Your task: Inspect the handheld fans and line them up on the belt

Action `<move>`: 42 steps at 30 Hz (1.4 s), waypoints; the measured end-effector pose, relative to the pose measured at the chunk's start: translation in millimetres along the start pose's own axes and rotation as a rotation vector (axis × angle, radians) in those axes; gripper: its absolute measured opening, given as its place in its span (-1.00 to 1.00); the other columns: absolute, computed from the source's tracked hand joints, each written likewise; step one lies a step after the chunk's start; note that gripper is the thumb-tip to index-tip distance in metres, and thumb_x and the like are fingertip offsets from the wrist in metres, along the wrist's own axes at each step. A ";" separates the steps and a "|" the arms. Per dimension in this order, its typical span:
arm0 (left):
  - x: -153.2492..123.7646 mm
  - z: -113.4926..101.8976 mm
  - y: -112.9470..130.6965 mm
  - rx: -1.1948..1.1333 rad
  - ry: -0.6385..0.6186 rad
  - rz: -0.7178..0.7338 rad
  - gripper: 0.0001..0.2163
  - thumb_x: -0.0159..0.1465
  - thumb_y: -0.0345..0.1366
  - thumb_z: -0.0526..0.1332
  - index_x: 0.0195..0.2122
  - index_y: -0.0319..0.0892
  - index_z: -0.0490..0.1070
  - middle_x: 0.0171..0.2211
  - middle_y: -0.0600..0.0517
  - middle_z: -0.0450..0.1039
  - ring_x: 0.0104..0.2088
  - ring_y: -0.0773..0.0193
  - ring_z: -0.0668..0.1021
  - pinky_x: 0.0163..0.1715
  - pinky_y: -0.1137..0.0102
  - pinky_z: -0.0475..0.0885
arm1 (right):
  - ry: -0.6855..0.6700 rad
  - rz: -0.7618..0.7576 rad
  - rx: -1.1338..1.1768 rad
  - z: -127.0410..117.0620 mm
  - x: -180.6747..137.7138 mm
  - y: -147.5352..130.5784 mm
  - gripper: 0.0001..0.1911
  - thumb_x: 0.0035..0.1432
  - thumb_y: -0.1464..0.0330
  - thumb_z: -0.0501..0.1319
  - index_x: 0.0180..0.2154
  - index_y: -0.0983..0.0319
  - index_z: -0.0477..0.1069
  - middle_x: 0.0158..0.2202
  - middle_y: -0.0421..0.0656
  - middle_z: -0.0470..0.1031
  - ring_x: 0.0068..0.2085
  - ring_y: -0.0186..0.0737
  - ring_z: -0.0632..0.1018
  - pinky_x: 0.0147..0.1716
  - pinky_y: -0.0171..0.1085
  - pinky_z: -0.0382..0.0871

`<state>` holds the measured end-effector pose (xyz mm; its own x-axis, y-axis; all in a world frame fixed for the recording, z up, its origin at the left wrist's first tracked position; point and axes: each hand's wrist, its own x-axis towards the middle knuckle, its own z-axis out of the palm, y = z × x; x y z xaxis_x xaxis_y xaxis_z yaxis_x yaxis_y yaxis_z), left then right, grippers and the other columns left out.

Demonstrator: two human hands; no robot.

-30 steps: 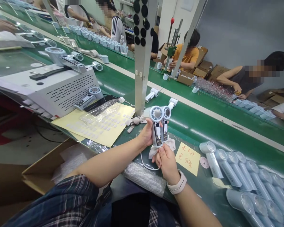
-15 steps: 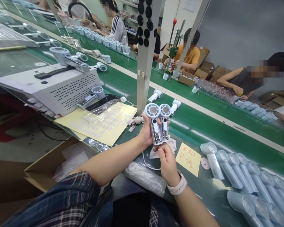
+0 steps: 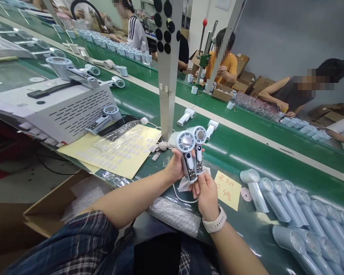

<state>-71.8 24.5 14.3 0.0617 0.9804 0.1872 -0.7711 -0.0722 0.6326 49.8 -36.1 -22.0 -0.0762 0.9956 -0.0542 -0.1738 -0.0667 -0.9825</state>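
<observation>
Two light blue handheld fans are held side by side and upright, their handles lacking covers so that circuit boards show. My left hand is closed round the nearer fan from the left; some of its fingers pass behind the handles. My right hand, with a pale watch strap at the wrist, pinches the bottom end of the other fan. Its fingertips are partly hidden under the handles. Below them a white cable and a pale crumpled sheet lie on the bench.
Several assembled fans lie in rows at right, near a handwritten yellow note. A yellow sheet of small white pieces and a white vented machine are at left. A metal post rises ahead. Co-workers sit across the green conveyor.
The nearer fan has tilted and turned slightly, showing more of its side. My right hand has shifted up and right to the other fan's lower end. The view has moved a little.
</observation>
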 end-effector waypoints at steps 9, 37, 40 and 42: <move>7.2 -9.1 5.2 -0.076 0.050 -0.070 -0.36 -0.01 0.35 0.31 -0.28 -0.21 0.50 -0.16 -0.15 0.61 0.00 -0.13 0.60 -0.03 0.09 0.53 | 0.038 -0.272 -0.363 -17.7 8.4 -11.9 -0.67 0.37 0.06 0.07 -0.27 0.15 0.40 -0.13 -0.05 0.51 -0.05 -0.07 0.52 0.05 -0.03 0.39; -1.7 -10.1 4.4 0.261 -0.228 -0.345 -0.50 0.02 -0.27 0.50 -0.08 -0.15 0.29 -0.33 0.12 0.41 -0.40 0.34 0.51 -0.35 0.38 0.43 | -0.005 -0.107 0.218 -50.6 12.1 -45.5 -0.54 -0.01 0.24 0.51 -0.10 0.10 0.41 -0.23 -0.22 0.60 -0.31 -0.23 0.60 -0.27 -0.20 0.53; -0.3 -12.7 4.3 0.281 -0.236 -0.327 -0.51 0.04 -0.25 0.50 -0.08 -0.15 0.29 -0.31 0.10 0.42 -0.37 0.33 0.53 -0.34 0.38 0.43 | -0.002 -0.096 0.202 -50.3 11.2 -46.2 -0.54 -0.01 0.26 0.51 -0.10 0.09 0.40 -0.25 -0.24 0.59 -0.32 -0.26 0.58 -0.27 -0.21 0.52; -0.5 -13.9 4.1 0.275 -0.256 -0.325 -0.49 0.05 -0.24 0.51 -0.05 -0.14 0.31 -0.27 0.07 0.43 -0.33 0.30 0.55 -0.31 0.36 0.46 | -0.010 -0.089 0.203 -49.5 11.3 -46.1 -0.55 0.01 0.24 0.50 -0.10 0.10 0.38 -0.25 -0.24 0.58 -0.32 -0.26 0.58 -0.29 -0.22 0.52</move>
<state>-83.8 26.3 6.3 0.4514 0.8863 0.1036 -0.4926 0.1507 0.8571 105.5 -18.5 13.9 -0.0615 0.9975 0.0338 -0.3740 0.0084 -0.9274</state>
